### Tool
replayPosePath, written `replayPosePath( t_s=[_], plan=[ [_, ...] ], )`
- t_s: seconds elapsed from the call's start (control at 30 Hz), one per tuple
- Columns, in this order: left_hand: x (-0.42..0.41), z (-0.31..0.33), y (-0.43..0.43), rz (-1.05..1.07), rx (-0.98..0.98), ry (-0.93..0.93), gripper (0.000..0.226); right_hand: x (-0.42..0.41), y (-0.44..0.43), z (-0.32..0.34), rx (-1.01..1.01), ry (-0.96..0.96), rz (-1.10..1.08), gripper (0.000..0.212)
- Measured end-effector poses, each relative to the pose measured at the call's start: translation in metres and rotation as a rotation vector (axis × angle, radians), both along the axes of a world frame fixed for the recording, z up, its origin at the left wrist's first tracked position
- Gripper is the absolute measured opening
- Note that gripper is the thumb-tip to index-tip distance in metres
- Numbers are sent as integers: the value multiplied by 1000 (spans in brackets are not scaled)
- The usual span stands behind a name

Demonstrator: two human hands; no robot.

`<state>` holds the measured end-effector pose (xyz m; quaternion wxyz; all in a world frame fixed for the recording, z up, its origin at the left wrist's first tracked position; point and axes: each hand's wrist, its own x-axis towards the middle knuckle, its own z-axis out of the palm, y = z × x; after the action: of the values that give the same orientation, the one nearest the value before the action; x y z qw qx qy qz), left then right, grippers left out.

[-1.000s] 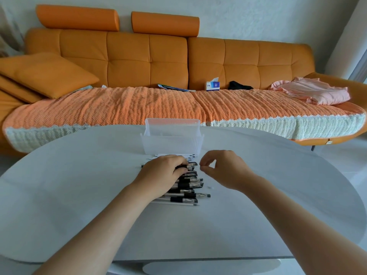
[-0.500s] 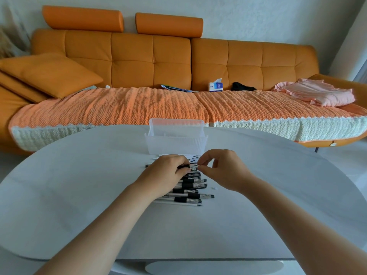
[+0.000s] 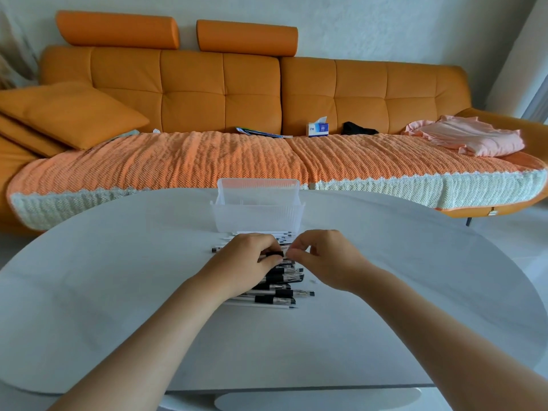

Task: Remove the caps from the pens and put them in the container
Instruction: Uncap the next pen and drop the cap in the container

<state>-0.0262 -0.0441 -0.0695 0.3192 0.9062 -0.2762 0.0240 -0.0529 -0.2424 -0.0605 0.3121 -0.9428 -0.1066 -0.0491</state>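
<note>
Pale grey oval counter (image 3: 118,292) fills the near field; both bare forearms reach forward across it to its middle.

Pens (image 3: 278,295): a loose pile lying flat, black grips and clear barrels, most tips pointing right. A few white ones lie at the far end of the pile, just in front of the container.

Left hand (image 3: 246,262): palm down over the pile's left part, fingers curled round a pen (image 3: 274,254) at its black section.

Right hand (image 3: 326,259): just beside the left, thumb and forefinger pinched together at the right end of that same pen, the other fingers curled. Whether the pinch is on the cap: too small to tell.

Container (image 3: 258,216): translucent white, ribbed walls, upright on the counter directly beyond the pile. Contents not legible.

Beyond the counter: orange sofa (image 3: 192,93) with an orange-and-white woven throw (image 3: 207,161) over the seat. On it, an orange cushion (image 3: 74,114) at left, a tissue box (image 3: 318,129) near centre, a pink cloth (image 3: 468,137) at right.
</note>
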Motion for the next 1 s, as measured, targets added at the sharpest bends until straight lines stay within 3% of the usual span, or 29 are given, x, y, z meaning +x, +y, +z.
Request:
replayPosePath(
  t_s=[0.1,0.33,0.47,0.63,0.8,1.0],
  plan=[
    [-2,0,0,23,73,-71,10,-2,-3,2,-54,5,22,23],
    [-1,2,-4,5,41,-57,6,0,-10,6,-107,-31,51,3],
    [-2,1,-6,-6,14,-9,8,-3,-11,6,-152,-2,54,21],
    [-2,1,-9,-18,-45,-26,10,-4,-13,8,-199,-66,50,15],
    [0,-1,-9,-75,-50,-129,9,-3,-13,5,-177,57,58,28],
    [2,0,-13,-70,-75,-119,13,-4,-14,8,-190,-64,29,15]
  ],
)
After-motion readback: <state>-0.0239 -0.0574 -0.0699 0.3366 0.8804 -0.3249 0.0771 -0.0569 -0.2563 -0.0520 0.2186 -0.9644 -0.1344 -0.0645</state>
